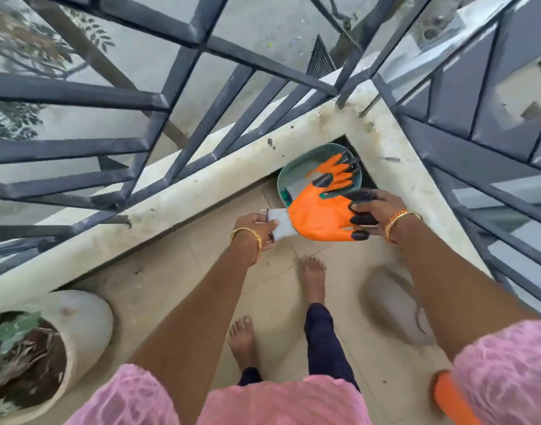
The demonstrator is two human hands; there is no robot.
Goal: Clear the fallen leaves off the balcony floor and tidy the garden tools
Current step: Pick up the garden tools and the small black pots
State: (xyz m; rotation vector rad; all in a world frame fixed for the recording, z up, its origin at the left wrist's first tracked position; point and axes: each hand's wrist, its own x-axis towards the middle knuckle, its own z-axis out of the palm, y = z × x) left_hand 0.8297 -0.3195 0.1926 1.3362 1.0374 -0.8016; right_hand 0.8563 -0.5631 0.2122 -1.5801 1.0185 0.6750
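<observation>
Between the two hands, over the tiled balcony floor (177, 289) in the far corner, an orange garden glove (319, 214) with black claw tips is stretched flat. At its grey cuff, the left hand (258, 225) pinches the fabric, fingers curled round the edge. At its clawed fingertips, the right hand (375, 210) grips the glove, fingers curled over the black tips. Just beyond, a second orange glove (336, 171) lies in a teal basin (286, 174) that sits tucked into the corner under the pale concrete ledge (186, 185). Dark metal railings (158, 96) rise from that ledge on both sides. Both wrists carry gold bangles, and both arms end in pink sleeves. Two bare feet stand on the tiles below the glove. To the near left stands a pale plant pot (79, 320) holding soil and dry leaves. To the near right a grey blurred object rests on the floor; I cannot tell what it is.
</observation>
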